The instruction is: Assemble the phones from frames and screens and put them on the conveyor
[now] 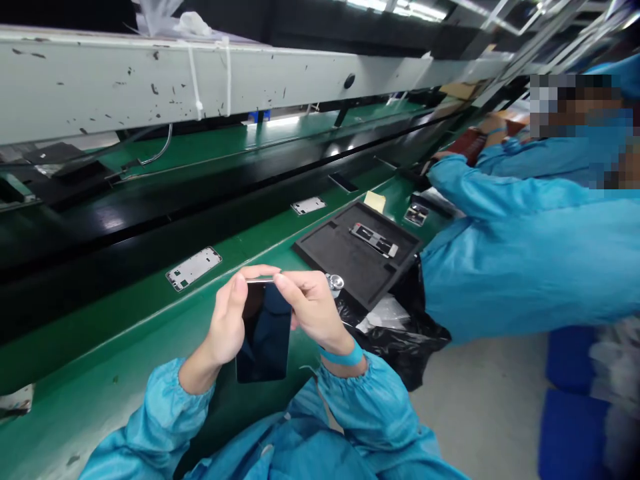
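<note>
The left hand [228,321] and right hand [316,305] pinched a silvery strip [261,281], ends hidden — whether it joined the dark panel [264,341] below, I couldn't tell.

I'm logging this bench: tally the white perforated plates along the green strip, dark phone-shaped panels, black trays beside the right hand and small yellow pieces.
White perforated plates: 2
Dark phone-shaped panels: 2, one between the left hand and right hand, one farther off
Black tray: 1
Small yellow piece: 1
Total: 6
</note>
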Demonstrator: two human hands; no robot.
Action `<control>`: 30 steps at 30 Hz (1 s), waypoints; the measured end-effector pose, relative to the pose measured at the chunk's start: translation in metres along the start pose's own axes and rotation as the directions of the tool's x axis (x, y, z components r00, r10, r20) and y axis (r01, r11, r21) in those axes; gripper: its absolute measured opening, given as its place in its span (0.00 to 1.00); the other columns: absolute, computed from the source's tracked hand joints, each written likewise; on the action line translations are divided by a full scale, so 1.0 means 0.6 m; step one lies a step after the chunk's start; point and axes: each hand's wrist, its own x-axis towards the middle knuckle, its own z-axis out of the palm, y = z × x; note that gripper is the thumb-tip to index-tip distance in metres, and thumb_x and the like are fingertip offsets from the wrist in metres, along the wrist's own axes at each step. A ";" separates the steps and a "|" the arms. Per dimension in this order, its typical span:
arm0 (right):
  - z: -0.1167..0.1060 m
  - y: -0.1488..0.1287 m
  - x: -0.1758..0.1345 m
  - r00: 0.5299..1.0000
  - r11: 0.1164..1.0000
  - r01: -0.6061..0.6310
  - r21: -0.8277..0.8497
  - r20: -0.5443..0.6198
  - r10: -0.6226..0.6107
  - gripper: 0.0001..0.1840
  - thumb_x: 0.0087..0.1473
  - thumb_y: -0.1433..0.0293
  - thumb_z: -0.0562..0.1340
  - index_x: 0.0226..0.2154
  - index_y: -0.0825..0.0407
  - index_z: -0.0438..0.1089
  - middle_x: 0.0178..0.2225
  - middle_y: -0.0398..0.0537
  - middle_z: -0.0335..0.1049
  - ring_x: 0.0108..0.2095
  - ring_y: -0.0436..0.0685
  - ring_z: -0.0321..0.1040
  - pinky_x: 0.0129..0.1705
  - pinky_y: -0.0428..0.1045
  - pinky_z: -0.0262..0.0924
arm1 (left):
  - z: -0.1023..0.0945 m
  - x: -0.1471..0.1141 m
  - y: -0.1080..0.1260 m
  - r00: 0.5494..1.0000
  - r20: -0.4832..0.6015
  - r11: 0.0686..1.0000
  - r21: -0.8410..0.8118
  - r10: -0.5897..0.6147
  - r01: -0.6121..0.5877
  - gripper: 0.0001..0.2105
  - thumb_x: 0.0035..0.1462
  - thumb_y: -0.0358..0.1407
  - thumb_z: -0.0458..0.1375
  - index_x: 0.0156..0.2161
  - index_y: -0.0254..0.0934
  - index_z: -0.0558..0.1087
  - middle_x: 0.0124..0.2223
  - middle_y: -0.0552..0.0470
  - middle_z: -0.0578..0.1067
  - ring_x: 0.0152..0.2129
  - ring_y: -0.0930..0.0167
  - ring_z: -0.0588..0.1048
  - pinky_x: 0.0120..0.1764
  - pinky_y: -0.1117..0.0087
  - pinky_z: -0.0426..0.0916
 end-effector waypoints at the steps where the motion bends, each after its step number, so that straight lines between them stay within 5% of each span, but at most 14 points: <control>1: -0.001 -0.002 0.004 1.000 1.000 0.012 -0.024 0.002 -0.012 0.41 0.64 0.35 0.60 0.17 0.48 0.56 0.13 0.37 0.53 0.14 0.47 0.52 0.17 0.46 0.45 | 0.002 0.000 -0.003 0.999 -0.017 0.999 0.036 0.030 -0.029 0.26 0.74 0.58 0.53 0.46 0.41 0.86 0.48 0.45 0.86 0.47 0.60 0.84 0.54 0.61 0.76; 3: 0.000 0.004 0.011 0.999 0.998 0.040 -0.053 -0.025 -0.041 0.41 0.64 0.34 0.60 0.18 0.49 0.59 0.15 0.38 0.55 0.18 0.48 0.55 0.21 0.46 0.51 | 0.003 0.006 -0.009 0.994 -0.058 0.990 0.106 0.097 -0.091 0.26 0.72 0.59 0.55 0.43 0.40 0.86 0.46 0.45 0.86 0.46 0.60 0.83 0.53 0.61 0.75; 5: 0.003 0.019 0.010 0.995 0.995 0.075 -0.067 -0.054 -0.079 0.38 0.64 0.33 0.59 0.27 0.50 0.71 0.22 0.42 0.66 0.25 0.53 0.66 0.28 0.48 0.64 | 0.000 0.018 -0.010 0.984 -0.132 0.989 0.095 0.122 -0.110 0.26 0.70 0.60 0.58 0.42 0.39 0.84 0.44 0.45 0.86 0.43 0.62 0.84 0.51 0.62 0.77; 8: 0.009 0.050 -0.016 0.991 0.985 0.134 -0.112 0.037 -0.131 0.38 0.70 0.36 0.53 0.47 0.51 0.77 0.40 0.52 0.79 0.43 0.60 0.76 0.46 0.53 0.73 | -0.017 0.037 0.003 0.968 -0.249 0.985 -0.164 0.012 -0.055 0.27 0.68 0.64 0.57 0.46 0.41 0.79 0.38 0.47 0.86 0.33 0.63 0.85 0.41 0.61 0.81; 13: 0.013 0.086 -0.061 0.930 0.992 0.084 -0.092 0.364 -0.045 0.41 0.75 0.41 0.45 0.28 0.51 0.74 0.26 0.50 0.76 0.29 0.56 0.73 0.35 0.51 0.71 | -0.047 0.049 0.036 0.951 -0.300 0.915 -0.400 -0.073 -0.056 0.28 0.68 0.67 0.53 0.50 0.45 0.72 0.36 0.50 0.85 0.29 0.64 0.85 0.34 0.63 0.83; 20: 0.023 0.099 -0.050 0.942 1.000 -0.006 -0.029 0.336 0.015 0.42 0.71 0.36 0.50 0.23 0.50 0.72 0.17 0.43 0.67 0.19 0.52 0.65 0.27 0.48 0.63 | -0.045 0.047 0.036 0.952 -0.285 0.903 -0.430 -0.107 -0.027 0.27 0.67 0.66 0.56 0.52 0.44 0.71 0.36 0.51 0.84 0.28 0.67 0.84 0.32 0.66 0.83; 25: 0.044 0.114 -0.057 0.964 0.998 -0.044 0.046 0.264 0.030 0.44 0.65 0.31 0.52 0.14 0.47 0.61 0.11 0.39 0.54 0.13 0.49 0.54 0.20 0.48 0.53 | -0.035 0.044 0.030 0.938 -0.326 0.912 -0.410 -0.118 -0.028 0.27 0.66 0.64 0.60 0.54 0.44 0.70 0.37 0.50 0.84 0.28 0.66 0.84 0.32 0.66 0.82; 30: 0.042 0.116 -0.043 0.921 0.993 -0.083 0.082 0.388 0.045 0.42 0.62 0.33 0.60 0.15 0.49 0.66 0.13 0.42 0.62 0.14 0.49 0.59 0.19 0.47 0.55 | -0.025 0.047 0.025 0.922 -0.380 0.917 -0.390 -0.075 -0.087 0.26 0.67 0.66 0.58 0.52 0.46 0.71 0.37 0.52 0.83 0.29 0.67 0.84 0.33 0.67 0.81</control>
